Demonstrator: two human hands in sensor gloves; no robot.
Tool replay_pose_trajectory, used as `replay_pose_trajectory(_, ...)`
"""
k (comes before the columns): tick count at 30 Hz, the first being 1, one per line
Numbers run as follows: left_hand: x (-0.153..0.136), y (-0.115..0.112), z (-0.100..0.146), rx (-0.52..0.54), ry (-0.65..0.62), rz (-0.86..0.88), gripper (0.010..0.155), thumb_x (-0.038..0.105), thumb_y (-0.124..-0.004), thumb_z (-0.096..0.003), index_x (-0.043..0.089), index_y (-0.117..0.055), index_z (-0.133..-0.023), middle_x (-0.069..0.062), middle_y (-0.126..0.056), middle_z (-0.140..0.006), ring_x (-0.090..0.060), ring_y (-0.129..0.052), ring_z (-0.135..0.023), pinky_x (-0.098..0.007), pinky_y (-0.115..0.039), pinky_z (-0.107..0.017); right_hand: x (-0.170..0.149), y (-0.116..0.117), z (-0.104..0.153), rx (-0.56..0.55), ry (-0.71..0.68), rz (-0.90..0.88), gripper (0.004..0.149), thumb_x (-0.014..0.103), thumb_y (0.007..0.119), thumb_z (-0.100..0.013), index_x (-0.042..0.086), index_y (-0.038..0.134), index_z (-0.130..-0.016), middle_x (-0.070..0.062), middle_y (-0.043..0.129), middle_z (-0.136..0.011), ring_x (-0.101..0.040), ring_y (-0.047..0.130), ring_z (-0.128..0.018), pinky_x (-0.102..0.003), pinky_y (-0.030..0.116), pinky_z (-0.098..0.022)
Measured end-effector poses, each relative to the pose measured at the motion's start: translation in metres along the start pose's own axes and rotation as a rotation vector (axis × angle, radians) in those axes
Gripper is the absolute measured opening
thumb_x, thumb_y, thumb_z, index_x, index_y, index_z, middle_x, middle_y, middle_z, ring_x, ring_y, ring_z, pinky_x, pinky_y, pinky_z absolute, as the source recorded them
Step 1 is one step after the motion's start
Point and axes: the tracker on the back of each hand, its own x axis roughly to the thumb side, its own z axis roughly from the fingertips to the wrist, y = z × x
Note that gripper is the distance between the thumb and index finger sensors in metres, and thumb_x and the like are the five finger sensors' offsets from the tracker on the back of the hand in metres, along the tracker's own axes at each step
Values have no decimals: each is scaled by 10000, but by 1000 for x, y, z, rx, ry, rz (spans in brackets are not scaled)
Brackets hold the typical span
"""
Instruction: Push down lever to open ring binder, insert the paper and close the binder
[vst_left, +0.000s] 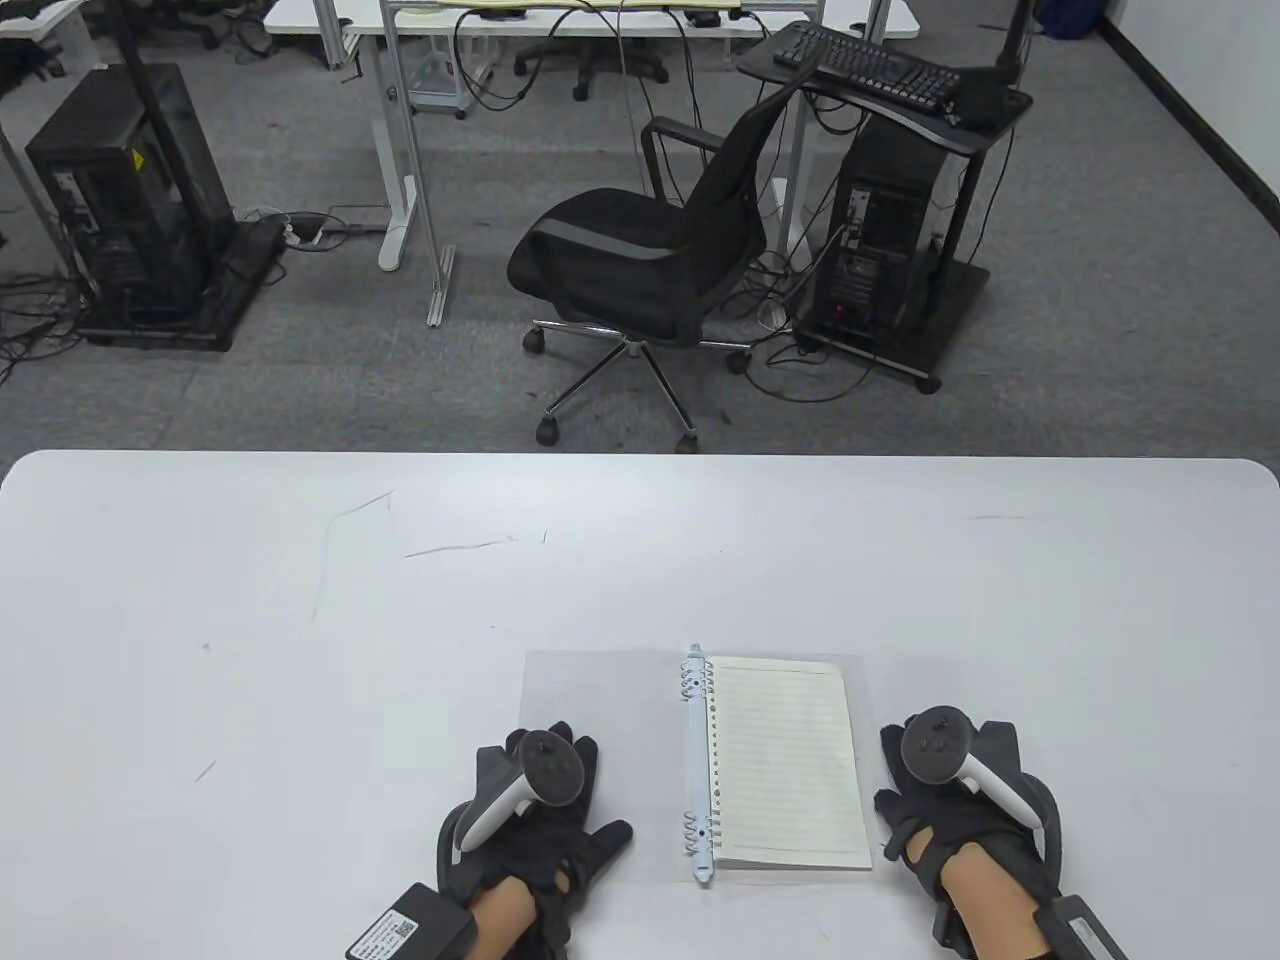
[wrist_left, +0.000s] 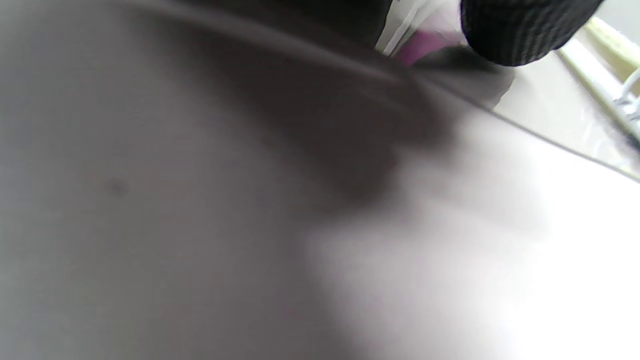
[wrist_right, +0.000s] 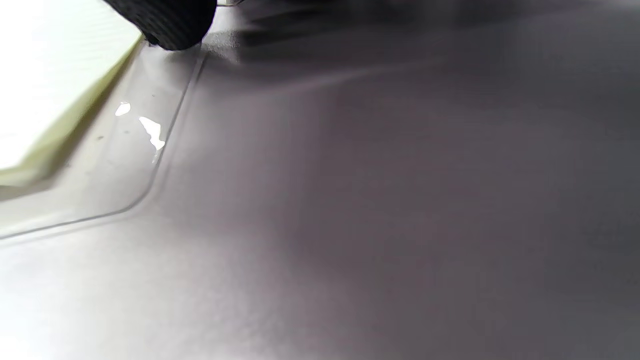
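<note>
Left hand (vst_left: 540, 815) lies flat on the table (vst_left: 300, 650), palm down, fingers spread and fairly straight, gripping nothing; its fingertips rest on the near part of the binder's clear left cover (vst_left: 600, 700). Right hand (vst_left: 960, 800) also lies palm down on the table, just beside the binder's right edge, fingers loosely extended, holding nothing; in the right wrist view one gloved fingertip (wrist_right: 167, 22) sits at the edge of the clear cover (wrist_right: 125, 165), next to the paper's edge (wrist_right: 60, 90). Each hand carries a tracker on its back. The binder (vst_left: 695, 765) lies open and flat between the hands, near the table's front edge. Its ring spine (vst_left: 700, 770) runs front to back down the middle, with ring clusters at the far and near ends. A stack of lined paper (vst_left: 785, 765) sits on the right half, punched edge against the spine; cannot tell whether the rings are open or closed, or whether the holes are on them. Left wrist view is mostly blurred tabletop, with a fingertip (wrist_left: 525, 30) and cover edge at top right. Beyond the table: an office chair (vst_left: 650, 260), a computer tower (vst_left: 130, 190) on the floor, and a keyboard (vst_left: 865, 65) on a stand.
</note>
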Motion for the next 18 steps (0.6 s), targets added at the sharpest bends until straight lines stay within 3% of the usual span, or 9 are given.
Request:
replay_pose_trajectory(4,-7,26,13,140,-71,242,842,674,-677,-446,455,-104,-1023,169,82,-1124,-253,174,-1022,-541,-1,-684,0,-2,-1,26,-5,1,700,440,646,-543,279,220,-1075,5,53,-1142,-375,-42,-981,-689,126,-633)
replay_pose_trajectory(8,-30,54,25,327,-10,337,864,602,-754,-470,425,-131,-1042,153,111,-1110,-267,173,-1030,-557,-10,-697,-2,-1,-2,52,-21,-18,735,478,657,-542,274,196,-1077,-1,26,-1135,-386,-31,-984,-687,145,-641)
replay_pose_trajectory(10,-46,61,23,375,63,355,850,548,-816,-473,362,-249,-1078,109,119,-1103,-296,158,-1036,-569,-29,-703,-3,-2,-2,54,-24,-37,715,457,639,-546,274,198,-1079,0,24,-1135,-391,-27,-986,-686,150,-645)
replay_pose_trajectory(11,-54,62,20,375,117,360,792,527,-841,-467,323,-373,-1073,51,94,-1117,-327,125,-1047,-577,-53,-709,-3,-2,-2,50,-25,-38,696,431,627,-549,273,207,-1080,-1,33,-1138,-392,-18,-990,-687,156,-647)
replay_pose_trajectory(14,-65,58,11,347,156,424,739,505,-875,-462,316,-450,-1036,9,78,-1126,-374,99,-1048,-591,-71,-712,-4,-3,-2,52,-24,-41,684,415,620,-550,273,215,-1083,-4,41,-1141,-397,-2,-997,-686,180,-659)
replay_pose_trajectory(18,-67,50,-1,272,177,380,846,547,-906,-423,316,-377,-1041,-21,139,-1096,-382,155,-1012,-563,5,-673,-3,-3,-3,50,-25,-39,686,417,621,-549,268,219,-1084,-9,46,-1142,-400,7,-998,-686,189,-660)
